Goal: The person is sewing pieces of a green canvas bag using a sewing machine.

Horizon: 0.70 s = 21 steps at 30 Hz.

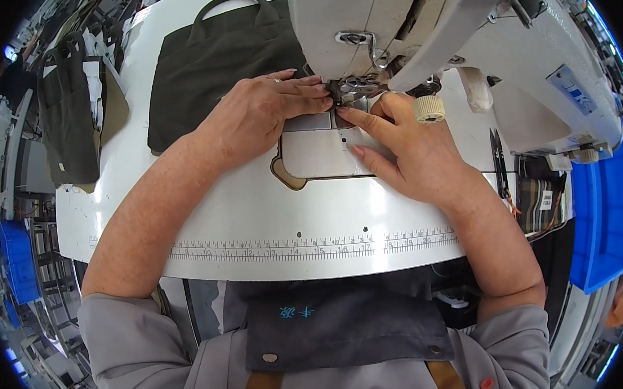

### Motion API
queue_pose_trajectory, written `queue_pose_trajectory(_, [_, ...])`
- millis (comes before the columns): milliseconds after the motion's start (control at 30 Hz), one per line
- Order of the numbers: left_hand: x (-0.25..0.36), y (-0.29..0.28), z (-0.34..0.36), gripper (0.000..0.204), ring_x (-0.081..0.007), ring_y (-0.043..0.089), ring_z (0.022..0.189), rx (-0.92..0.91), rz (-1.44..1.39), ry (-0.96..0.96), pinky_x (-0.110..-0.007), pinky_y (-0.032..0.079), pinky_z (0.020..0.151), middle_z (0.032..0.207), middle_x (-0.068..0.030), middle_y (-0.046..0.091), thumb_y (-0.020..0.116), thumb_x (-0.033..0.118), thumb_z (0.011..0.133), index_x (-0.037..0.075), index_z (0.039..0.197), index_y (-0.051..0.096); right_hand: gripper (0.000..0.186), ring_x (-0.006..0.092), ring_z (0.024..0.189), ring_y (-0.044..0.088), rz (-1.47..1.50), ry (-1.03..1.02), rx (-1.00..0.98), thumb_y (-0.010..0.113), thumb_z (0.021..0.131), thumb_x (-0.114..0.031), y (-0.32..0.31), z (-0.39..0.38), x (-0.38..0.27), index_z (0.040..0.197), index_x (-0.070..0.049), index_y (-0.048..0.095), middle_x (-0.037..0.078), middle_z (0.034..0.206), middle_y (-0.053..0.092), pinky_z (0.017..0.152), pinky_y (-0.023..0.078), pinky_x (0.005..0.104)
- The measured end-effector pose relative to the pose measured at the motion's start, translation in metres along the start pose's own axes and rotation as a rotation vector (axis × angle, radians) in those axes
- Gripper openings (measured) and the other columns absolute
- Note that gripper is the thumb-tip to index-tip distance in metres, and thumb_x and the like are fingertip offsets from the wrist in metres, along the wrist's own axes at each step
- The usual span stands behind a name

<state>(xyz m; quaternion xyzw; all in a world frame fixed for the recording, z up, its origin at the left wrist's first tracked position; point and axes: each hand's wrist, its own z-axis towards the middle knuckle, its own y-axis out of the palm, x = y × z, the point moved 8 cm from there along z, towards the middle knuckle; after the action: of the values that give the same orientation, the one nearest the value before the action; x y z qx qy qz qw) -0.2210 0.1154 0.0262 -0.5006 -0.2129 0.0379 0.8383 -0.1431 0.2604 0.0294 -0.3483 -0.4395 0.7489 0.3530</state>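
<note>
A dark olive fabric bag (208, 64) with a loop handle lies flat on the white table, left of the sewing machine (357, 18). My left hand (255, 115) rests on the bag's near right edge, its fingers stretched flat toward the presser foot (351, 87). On the other side of the foot, my right hand (420, 147) is spread low over the metal plate (316, 154). Its index fingertip reaches close to the needle area, and the thumb lies nearer to me. What lies beneath the left fingertips is hidden.
Another dark bag (68, 125) hangs over the table's left side. A measuring scale (308, 251) runs along the front edge. Dark scissors (498, 160) and striped fabric (539, 196) lie at the right, beside a blue bin (602, 217).
</note>
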Motion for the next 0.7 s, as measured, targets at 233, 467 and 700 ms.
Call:
queue_pose_trajectory(233, [0.008,-0.001,-0.003,0.054,-0.0309,0.073,0.109,0.020,0.030,0.000,-0.039,0.060,0.096,0.121,-0.0109,0.076,0.054,-0.016,0.079,0.010,0.120,0.078,0.039,0.0291,0.091,0.062,0.033,0.007,-0.004,0.073,0.091,-0.032,-0.001,0.000,0.000,0.125,-0.013,0.073,0.010,0.100,0.072,0.083,0.046,0.0420])
queue_pose_trajectory(467, [0.009,0.009,-0.010,0.055,-0.0280,0.062,0.130,-0.079,0.080,-0.056,-0.045,0.043,0.120,0.136,-0.0102,0.069,0.052,-0.013,0.082,0.006,0.129,0.072,0.039,0.0288,0.093,0.063,0.036,-0.018,0.013,0.073,0.091,-0.030,-0.003,0.000,-0.002,0.125,-0.010,0.072,0.010,0.102,0.072,0.083,0.046,0.0418])
queue_pose_trajectory(700, [0.042,0.010,-0.018,0.045,-0.0330,0.063,0.129,-0.080,0.238,-0.122,-0.048,0.044,0.117,0.138,-0.0174,0.067,0.060,0.005,0.088,0.001,0.133,0.068,0.039,0.0289,0.091,0.062,-0.044,-0.006,-0.032,0.072,0.092,-0.031,-0.001,0.001,-0.003,0.126,-0.011,0.072,0.010,0.096,0.070,0.082,0.045,0.0429])
